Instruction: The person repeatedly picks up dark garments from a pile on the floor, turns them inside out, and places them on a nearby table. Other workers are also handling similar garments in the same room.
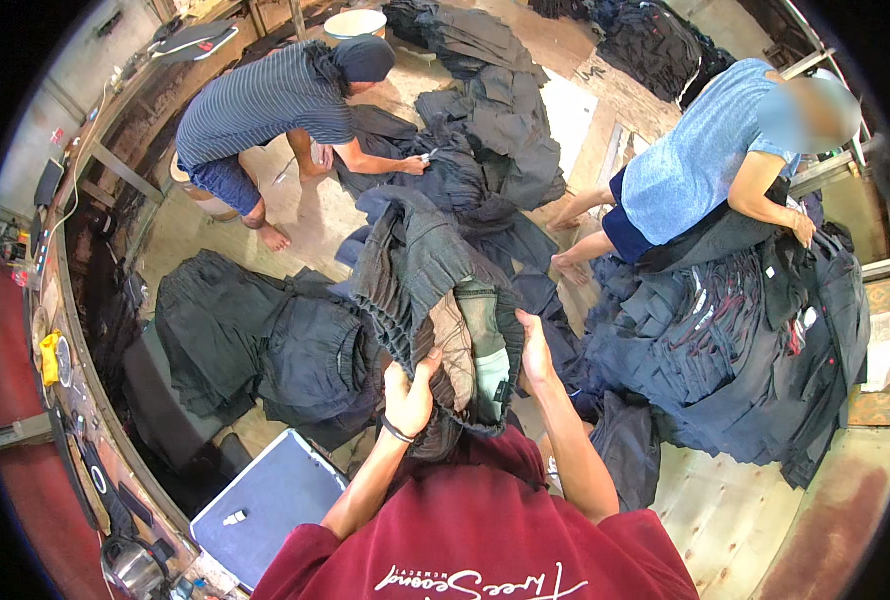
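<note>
Left hand (408, 402): closed on the near left edge of a dark grey garment (435, 255), thumb on the inner side. Right hand (535, 350): holding the opposite edge, set a little farther out from the body; most of its fingers are behind cloth, so their grip cannot be told exactly.

Garment: held off the floor (735, 520), directly in front of the chest, between the hands. Gathered edge pulled wide; beige and pale green inner cloth faces up. Long axis runs away from the wearer and leans left, the far end lying roughly straight ahead of the left hand, left of the right hand's line. Left hand nearer the body, right hand farther up the opposite side.

Just past the left hand: a folded dark stack (315, 350), with a dark green-black heap (210, 320) beyond its left side. Blue panel (280, 495) near the left forearm, small white object (235, 517) toward its left edge.

Right of the right hand, well apart: a large dark heap (675, 330) along the floor's right edge; a co-worker in a blue shirt (685, 165) has a hand on it.

Ahead, toward the floor's far edge: more dark cloth (505, 120). A co-worker in a striped shirt (265, 105) bends in from its left.
</note>
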The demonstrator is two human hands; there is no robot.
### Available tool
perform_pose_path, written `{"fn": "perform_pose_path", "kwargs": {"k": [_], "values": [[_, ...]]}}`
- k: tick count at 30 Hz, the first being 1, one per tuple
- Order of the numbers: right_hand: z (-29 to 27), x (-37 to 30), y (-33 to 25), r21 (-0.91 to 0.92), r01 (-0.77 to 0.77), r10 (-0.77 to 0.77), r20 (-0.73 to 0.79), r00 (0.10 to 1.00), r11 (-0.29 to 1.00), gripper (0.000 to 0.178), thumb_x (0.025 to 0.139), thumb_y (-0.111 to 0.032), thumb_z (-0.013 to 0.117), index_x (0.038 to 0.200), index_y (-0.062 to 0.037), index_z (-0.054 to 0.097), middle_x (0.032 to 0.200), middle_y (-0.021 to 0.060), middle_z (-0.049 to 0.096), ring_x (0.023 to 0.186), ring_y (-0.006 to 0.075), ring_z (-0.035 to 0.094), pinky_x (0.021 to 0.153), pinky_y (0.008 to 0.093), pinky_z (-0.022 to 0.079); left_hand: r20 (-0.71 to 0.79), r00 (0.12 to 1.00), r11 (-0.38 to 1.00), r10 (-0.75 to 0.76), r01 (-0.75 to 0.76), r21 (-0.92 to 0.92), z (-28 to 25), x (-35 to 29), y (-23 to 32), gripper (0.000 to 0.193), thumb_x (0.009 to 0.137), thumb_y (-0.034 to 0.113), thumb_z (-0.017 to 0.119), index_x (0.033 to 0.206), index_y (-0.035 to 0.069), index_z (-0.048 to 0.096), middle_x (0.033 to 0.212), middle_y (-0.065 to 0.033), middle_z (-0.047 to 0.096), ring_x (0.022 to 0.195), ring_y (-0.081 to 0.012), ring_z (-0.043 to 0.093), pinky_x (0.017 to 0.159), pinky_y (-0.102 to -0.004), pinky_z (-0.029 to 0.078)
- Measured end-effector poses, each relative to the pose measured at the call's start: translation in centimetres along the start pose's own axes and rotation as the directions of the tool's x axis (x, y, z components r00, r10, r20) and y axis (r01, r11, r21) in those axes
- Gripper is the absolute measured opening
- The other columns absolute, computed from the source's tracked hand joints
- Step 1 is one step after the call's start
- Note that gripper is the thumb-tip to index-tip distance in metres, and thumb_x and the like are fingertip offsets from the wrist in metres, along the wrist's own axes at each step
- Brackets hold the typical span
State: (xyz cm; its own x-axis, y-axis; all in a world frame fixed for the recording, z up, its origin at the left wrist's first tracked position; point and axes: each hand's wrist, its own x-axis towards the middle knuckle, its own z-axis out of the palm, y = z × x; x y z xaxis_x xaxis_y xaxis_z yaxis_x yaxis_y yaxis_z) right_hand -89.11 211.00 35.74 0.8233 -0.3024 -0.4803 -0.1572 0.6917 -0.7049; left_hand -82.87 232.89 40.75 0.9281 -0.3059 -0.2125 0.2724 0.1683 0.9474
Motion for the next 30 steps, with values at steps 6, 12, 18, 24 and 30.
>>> {"fn": "perform_pose_path", "kwargs": {"k": [6,12,18,24,30], "values": [[4.4,-1.4,-0.9,0.003,-0.011,0.012,-0.157,0.988,1.000,0.050,0.103,-0.041,0.042,0.129,-0.0022,0.061,0.126,0.0094,0.069,0.112,0.0237,0.066,0.103,0.0379,0.048,-0.004,1.000,1.000,-0.026,0.026,-0.007,-0.1,0.0,0.2,0.019,0.097,0.014,0.066,0.104,-0.004,0.071,0.094,-0.0040,0.074,0.083,-0.0106,0.061,0.080,-0.0292,0.049],[7.1,-2.7,0.3,-0.648,0.367,-0.365,0.146,0.920,0.667,0.057,0.102,-0.037,0.063,0.139,0.0065,0.054,0.133,0.0132,0.064,0.123,0.0192,0.057,0.109,0.0328,0.040,0.054,0.998,0.998,0.037,-0.039,0.040,-0.6,0.4,0.2,0.022,0.103,0.019,0.062,0.101,-0.002,0.068,0.090,0.0005,0.067,0.083,-0.0108,0.056,0.078,-0.0290,0.048],[5.3,-1.8,1.5,-0.288,0.040,-0.141,-0.340,0.930,0.957,0.071,0.101,-0.058,0.056,0.131,0.0054,0.058,0.127,0.0104,0.063,0.118,0.0179,0.054,0.105,0.0307,0.040,-0.025,0.969,0.939,-0.244,0.230,-0.257,-1.2,1.5,-1.4,0.025,0.098,0.023,0.070,0.108,0.000,0.065,0.105,-0.0032,0.069,0.092,-0.0141,0.063,0.084,-0.0308,0.051],[4.7,-2.2,2.3,-0.594,0.107,-0.164,-0.043,0.985,0.797,0.073,0.104,-0.062,0.045,0.114,0.0076,0.065,0.101,0.0123,0.071,0.098,0.0197,0.061,0.089,0.0378,0.048,0.141,0.990,0.985,-0.018,-0.006,0.171,-2.1,2.8,-3.7,0.016,0.090,0.000,0.068,0.105,-0.003,0.070,0.100,-0.0058,0.075,0.087,-0.0163,0.069,0.080,-0.0317,0.055],[5.3,-2.5,2.3,-0.720,0.099,-0.217,-0.073,0.974,0.687,0.066,0.105,-0.057,0.046,0.119,0.0053,0.061,0.098,0.0118,0.067,0.094,0.0193,0.057,0.088,0.0382,0.047,0.066,0.980,0.980,-0.185,0.180,0.081,-4.3,5.5,-8.4,0.024,0.092,0.002,0.067,0.115,-0.005,0.066,0.108,-0.0089,0.071,0.093,-0.0188,0.068,0.081,-0.0322,0.054]]}}
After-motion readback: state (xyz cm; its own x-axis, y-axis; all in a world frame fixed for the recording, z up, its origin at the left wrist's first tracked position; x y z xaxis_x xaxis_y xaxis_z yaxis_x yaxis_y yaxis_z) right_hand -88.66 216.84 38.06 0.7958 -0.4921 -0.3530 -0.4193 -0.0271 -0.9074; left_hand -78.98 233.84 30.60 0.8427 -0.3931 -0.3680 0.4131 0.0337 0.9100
